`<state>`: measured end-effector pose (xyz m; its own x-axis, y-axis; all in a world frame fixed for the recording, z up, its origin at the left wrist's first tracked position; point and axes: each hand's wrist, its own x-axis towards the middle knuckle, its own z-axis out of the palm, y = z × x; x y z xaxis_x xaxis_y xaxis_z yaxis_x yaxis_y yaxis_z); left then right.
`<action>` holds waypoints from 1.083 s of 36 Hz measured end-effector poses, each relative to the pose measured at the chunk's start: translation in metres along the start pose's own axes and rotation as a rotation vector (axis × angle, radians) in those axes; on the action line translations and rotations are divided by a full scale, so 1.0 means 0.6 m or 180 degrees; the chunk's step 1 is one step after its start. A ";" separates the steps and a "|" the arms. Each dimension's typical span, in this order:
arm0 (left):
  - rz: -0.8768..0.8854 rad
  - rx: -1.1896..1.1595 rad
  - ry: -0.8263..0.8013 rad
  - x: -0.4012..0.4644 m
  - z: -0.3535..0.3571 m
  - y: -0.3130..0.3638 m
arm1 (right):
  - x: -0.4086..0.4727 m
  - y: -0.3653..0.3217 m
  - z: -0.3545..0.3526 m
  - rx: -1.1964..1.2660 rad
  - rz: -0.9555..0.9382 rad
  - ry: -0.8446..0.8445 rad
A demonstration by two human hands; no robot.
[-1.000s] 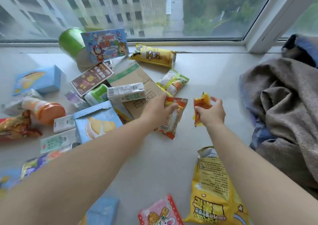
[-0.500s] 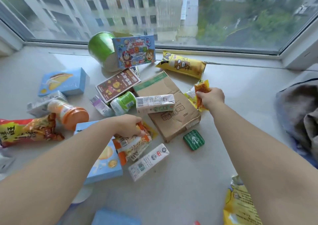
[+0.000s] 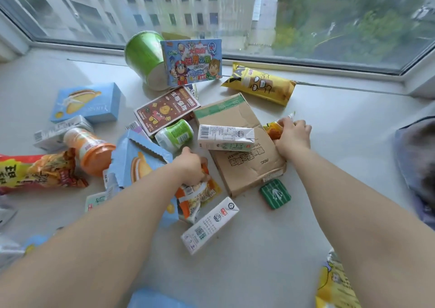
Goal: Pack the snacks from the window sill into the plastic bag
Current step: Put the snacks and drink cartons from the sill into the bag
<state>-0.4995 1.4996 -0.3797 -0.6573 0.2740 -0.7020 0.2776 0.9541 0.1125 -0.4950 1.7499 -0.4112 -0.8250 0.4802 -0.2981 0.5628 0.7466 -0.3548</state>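
**Both hands on packets, bag not clearly in view**

Your left hand (image 3: 191,166) has its grip curled round the top of an orange-and-white snack packet (image 3: 195,197) lying in the pile. Your right hand (image 3: 293,134) pinches a small orange-yellow packet (image 3: 273,131) at the far right edge of the flattened cardboard box (image 3: 244,164); something pale and green pokes out past the fingers, can't tell what.

Risks from here:
- The left packet lies partly under the opened blue biscuit box (image 3: 138,164) and against the white carton (image 3: 209,225). Lift fast and you'll likely drag or tip both.
- The second white carton (image 3: 226,138) sits loose on the cardboard box, just beside your right hand; a sweep back could knock it off.
- The crinkly foil is soft and slippery, and the right-hand pinch looks shallow, so the packet may slip out.
- I can't make out the plastic bag; the yellow plastic at the bottom right corner (image 3: 334,286) may be it or another snack. You'd be dropping blind.

Snacks look intact, sealed, scattered widely over the window sill (image 3: 341,128): green cup (image 3: 141,55), yellow bag (image 3: 261,83), orange-lidded bottle (image 3: 90,149), small green tin (image 3: 275,193). Most still unpacked.
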 end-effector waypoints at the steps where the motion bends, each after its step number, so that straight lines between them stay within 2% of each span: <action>1: 0.0029 0.0081 -0.0086 -0.003 0.003 0.003 | -0.005 0.003 0.001 0.0017 0.0041 0.0043; 4: 0.0111 0.0113 -0.0342 -0.014 0.022 0.011 | -0.019 0.010 -0.001 0.0078 0.0314 0.0033; 8: 0.0053 -0.0210 -0.0520 -0.034 0.052 0.000 | -0.043 0.024 -0.011 -0.0035 0.0757 -0.0045; 12: -0.0134 -0.0577 -0.0531 -0.068 0.079 -0.027 | -0.097 0.044 -0.004 -0.0497 0.0686 0.0106; 15: -0.0211 -0.0857 -0.0406 -0.095 0.099 -0.038 | -0.141 0.060 0.000 -0.0303 0.0773 0.0015; 19: -0.0239 -0.1112 0.0002 -0.132 0.098 -0.031 | -0.190 0.071 -0.011 0.0081 0.1000 -0.0174; 23: -0.0214 -0.1591 0.0567 -0.157 0.062 -0.029 | -0.222 0.058 -0.054 0.0675 0.1269 0.0111; 26: -0.0152 -0.1732 0.1096 -0.183 0.008 -0.032 | -0.231 0.020 -0.101 0.1009 0.1013 0.0339; 30: -0.0147 -0.1733 0.1595 -0.218 -0.069 -0.058 | -0.239 -0.065 -0.152 0.1313 0.0656 0.0385; 39: -0.0429 -0.2370 0.2595 -0.182 -0.158 -0.177 | -0.192 -0.263 -0.124 0.0972 -0.0008 0.0016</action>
<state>-0.5236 1.3799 -0.2487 -0.9900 -0.1009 -0.0987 -0.1409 0.7413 0.6562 -0.4926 1.6112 -0.2550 -0.8263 0.4813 -0.2926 0.5496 0.5753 -0.6058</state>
